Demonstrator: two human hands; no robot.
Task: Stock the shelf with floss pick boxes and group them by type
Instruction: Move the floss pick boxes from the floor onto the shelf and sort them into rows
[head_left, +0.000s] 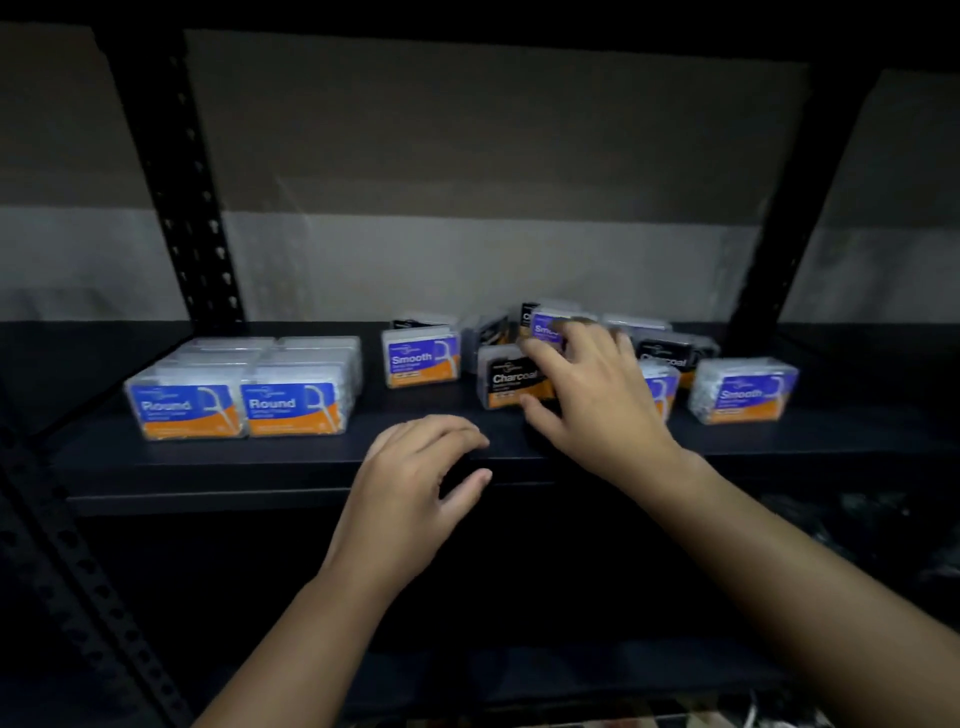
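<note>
Seen from the head camera, the only view on record, the dark shelf carries floss pick stock in two conditions. Sorted: Round boxes, clear plastic with blue-and-orange labels, standing upright in two tidy rows at the left. Unsorted: a loose cluster at centre and right, mixing Smooth boxes with black-labelled Charcoal boxes, some turned at angles; one further Smooth box stands apart at far right. Right hand: fingers spread apart, reaching over the front Charcoal box into the cluster, fingertips on or near a raised Smooth box; motion blur leaves it unclear whether anything is gripped yet. Left hand: empty, fingers loosely curled, hovering at the shelf's front edge. Handling, by estimate: small rigid cases, light, smooth-sided and likely slippery; best pinched across the two short ends or the broad faces, one or two per hand, and set down label forward.
</note>
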